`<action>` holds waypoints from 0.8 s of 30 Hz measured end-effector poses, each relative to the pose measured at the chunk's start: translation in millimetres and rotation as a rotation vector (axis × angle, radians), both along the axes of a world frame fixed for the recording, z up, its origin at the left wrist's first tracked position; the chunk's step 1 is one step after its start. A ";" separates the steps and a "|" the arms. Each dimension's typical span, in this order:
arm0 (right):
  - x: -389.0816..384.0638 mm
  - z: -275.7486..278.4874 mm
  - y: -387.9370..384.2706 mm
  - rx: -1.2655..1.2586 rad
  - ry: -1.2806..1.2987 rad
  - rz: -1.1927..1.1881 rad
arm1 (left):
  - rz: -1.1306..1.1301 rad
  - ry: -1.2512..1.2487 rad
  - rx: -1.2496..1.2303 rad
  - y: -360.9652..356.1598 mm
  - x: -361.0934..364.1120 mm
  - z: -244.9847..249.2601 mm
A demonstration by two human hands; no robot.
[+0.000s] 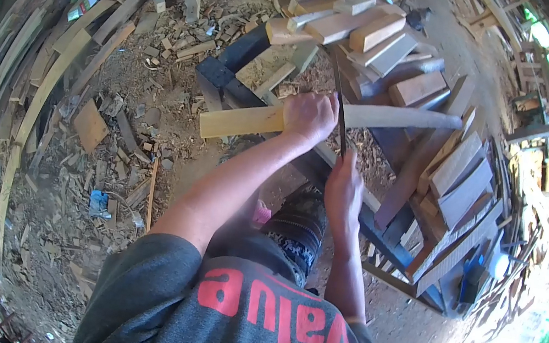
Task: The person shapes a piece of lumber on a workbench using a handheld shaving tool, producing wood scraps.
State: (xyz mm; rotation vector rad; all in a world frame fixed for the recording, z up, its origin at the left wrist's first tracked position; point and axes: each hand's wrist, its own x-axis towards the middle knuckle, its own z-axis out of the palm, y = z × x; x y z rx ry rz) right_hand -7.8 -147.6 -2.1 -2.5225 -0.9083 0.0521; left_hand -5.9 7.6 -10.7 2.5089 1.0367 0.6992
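Observation:
My left hand (310, 116) is closed round a pale wooden board (243, 122) and presses it down near its middle. The board lies crosswise, its yellowish end to the left and its greyer, tapering end (405, 119) to the right. My right hand (344, 191) grips the lower end of a handsaw, whose dark narrow blade (340, 85) is seen nearly edge-on. The blade crosses the board just right of my left hand. My fingers hide most of the saw's handle. Beneath the board is a dark timber frame (235, 57).
Cut wood blocks (362, 27) are piled beyond the board, and curved pieces (461, 172) are stacked at the right. Long planks (32, 112) lie along the left. Offcuts and sawdust cover the ground (152, 80). A blue scrap (99, 203) lies at the left.

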 end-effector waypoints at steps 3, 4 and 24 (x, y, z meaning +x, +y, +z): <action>2.7 -3.0 1.6 0.049 -0.017 0.028 | -0.005 0.015 -0.016 0.8 1.6 1.1; 1.3 1.7 0.3 0.036 0.023 0.031 | -0.011 0.031 -0.028 0.8 1.6 1.4; -5.4 11.8 -1.9 -0.049 0.062 -0.023 | -0.016 0.031 -0.025 1.5 0.9 1.1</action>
